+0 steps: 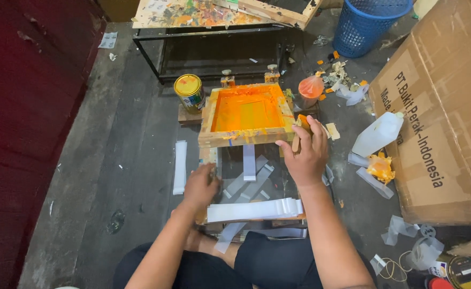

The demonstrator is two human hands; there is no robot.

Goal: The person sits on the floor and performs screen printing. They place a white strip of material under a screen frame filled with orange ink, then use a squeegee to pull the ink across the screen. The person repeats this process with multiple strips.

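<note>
A wooden screen-printing frame [210, 113] with an orange-inked mesh stands tilted up at the middle of the floor. My right hand [305, 155] grips a wooden-handled squeegee [301, 127] at the frame's near right corner. My left hand [201, 184] rests on the board beneath the frame's near left corner, fingers curled; what it holds is hidden. A stack of white strips [254, 210] lies just in front of my hands, and single strips [249, 161] lie under the raised frame.
A yellow-lidded paint can [189, 92] sits left of the frame. An orange bag-covered cup [310, 88], a white plastic jug [378, 134], an ink-stained rag [380, 167] and a large cardboard box [444, 107] lie to the right. A blue basket [366, 24] and a paint-smeared table [214, 16] stand beyond.
</note>
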